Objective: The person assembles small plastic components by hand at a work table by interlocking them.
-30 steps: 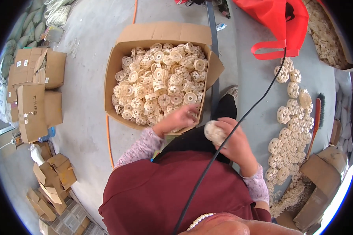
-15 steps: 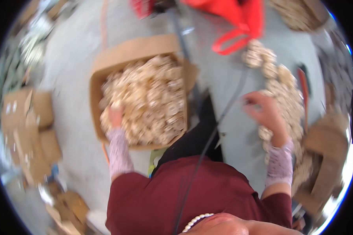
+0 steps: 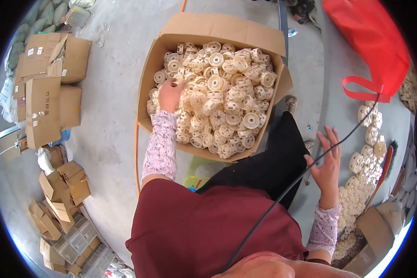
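Observation:
Cream plastic parts (image 3: 216,82), shaped like small spools or wheels with slotted rims, fill an open cardboard box (image 3: 222,28) in front of me. My left hand (image 3: 170,96) reaches over the box's left side into the pile. Its fingers are curled round a cream spool-like part, mostly hidden by the hand. My right hand (image 3: 328,162) is raised over the grey work surface, fingers spread, nothing in it. To its right, more of these cream parts (image 3: 356,194) lie packed together in a long cluster. A black cable (image 3: 287,190) passes in front of the right hand.
A red bag (image 3: 375,41) with a loop handle lies at the far right. Beside the cluster is a brush with a red handle (image 3: 385,169). Cardboard boxes (image 3: 44,109) are stacked at the left, and an orange hose (image 3: 136,157) runs along the floor beside the parts box.
The view has swung, so the box sits farther right in it. My right hand has gone from curled fingers beside the cluster to spread fingers; my left hand is still in the pile.

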The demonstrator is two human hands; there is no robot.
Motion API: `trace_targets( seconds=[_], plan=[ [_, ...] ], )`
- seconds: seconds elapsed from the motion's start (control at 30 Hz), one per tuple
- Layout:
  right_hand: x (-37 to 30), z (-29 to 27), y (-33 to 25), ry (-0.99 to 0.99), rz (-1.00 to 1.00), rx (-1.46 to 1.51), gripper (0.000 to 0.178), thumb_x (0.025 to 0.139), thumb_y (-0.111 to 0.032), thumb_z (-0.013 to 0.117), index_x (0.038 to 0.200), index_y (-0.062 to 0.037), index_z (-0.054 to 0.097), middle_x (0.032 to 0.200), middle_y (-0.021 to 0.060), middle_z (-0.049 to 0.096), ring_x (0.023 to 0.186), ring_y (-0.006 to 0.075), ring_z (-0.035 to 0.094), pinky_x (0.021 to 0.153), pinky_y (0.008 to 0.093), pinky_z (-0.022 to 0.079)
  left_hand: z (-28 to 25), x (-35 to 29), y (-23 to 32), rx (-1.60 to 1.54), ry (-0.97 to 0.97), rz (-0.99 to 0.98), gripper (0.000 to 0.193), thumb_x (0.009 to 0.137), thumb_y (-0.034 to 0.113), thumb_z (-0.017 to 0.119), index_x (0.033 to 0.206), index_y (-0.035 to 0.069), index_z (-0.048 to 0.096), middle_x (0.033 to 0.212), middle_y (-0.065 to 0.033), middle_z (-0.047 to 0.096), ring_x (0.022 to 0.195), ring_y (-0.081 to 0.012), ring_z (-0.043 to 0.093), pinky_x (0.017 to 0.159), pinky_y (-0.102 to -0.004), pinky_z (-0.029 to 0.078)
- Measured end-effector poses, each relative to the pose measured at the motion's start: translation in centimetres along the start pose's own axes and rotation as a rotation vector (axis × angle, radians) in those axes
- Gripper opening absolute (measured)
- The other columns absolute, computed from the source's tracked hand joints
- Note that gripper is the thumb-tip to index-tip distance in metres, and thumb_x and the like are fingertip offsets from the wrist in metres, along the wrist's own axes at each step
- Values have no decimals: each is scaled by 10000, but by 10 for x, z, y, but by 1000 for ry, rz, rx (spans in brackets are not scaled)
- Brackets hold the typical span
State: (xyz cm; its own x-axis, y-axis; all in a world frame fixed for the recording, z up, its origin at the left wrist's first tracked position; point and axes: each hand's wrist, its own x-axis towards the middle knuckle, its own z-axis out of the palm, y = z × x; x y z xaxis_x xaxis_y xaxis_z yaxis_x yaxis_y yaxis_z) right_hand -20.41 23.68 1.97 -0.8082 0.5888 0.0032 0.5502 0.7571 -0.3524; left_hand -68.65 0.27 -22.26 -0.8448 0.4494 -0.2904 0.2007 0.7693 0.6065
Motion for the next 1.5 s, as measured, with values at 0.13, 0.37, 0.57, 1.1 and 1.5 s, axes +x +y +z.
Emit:
trace_targets(
  seconds=[0.13,0.37,0.57,1.1,1.5],
  plan=[
    [2,15,4,33,65,-30,620,862,-236,806,1424,-38,635,1620,193,486,1532,453,406,1236,562,346,8,90,-86,105,86,-25,708,825,338,843,1386,-47,651,1207,-281,740,1102,-424,721,985,-463,568],
    [-3,26,7,51,85,-92,477,860,-168,701,1315,-25,718,1578,273,489,1496,520,420,1243,597,328,76,187,-129,158,333,179,615,815,217,818,1377,16,671,1275,-292,717,1207,-440,679,1063,-489,535],
    [-11,25,10,-6,124,-127,441,860,-127,705,1287,-16,719,1581,287,462,1497,539,402,1235,632,330,92,190,-123,45,246,-51,523,788,177,868,1265,23,718,1183,-210,770,1089,-374,742,953,-452,573],
    [-10,26,12,-18,119,-109,389,906,-130,670,1276,-19,713,1589,296,419,1507,557,375,1230,658,327,7,85,-121,327,510,118,320,801,80,816,1114,97,754,1107,-128,708,1051,-357,679,930,-476,544],
    [-14,25,14,-22,128,-111,377,960,-93,629,1312,28,689,1627,313,370,1536,525,354,1247,616,309,8,101,-141,430,340,-91,370,829,227,817,1177,110,769,1150,-142,732,1123,-378,664,988,-495,533]
  ],
)
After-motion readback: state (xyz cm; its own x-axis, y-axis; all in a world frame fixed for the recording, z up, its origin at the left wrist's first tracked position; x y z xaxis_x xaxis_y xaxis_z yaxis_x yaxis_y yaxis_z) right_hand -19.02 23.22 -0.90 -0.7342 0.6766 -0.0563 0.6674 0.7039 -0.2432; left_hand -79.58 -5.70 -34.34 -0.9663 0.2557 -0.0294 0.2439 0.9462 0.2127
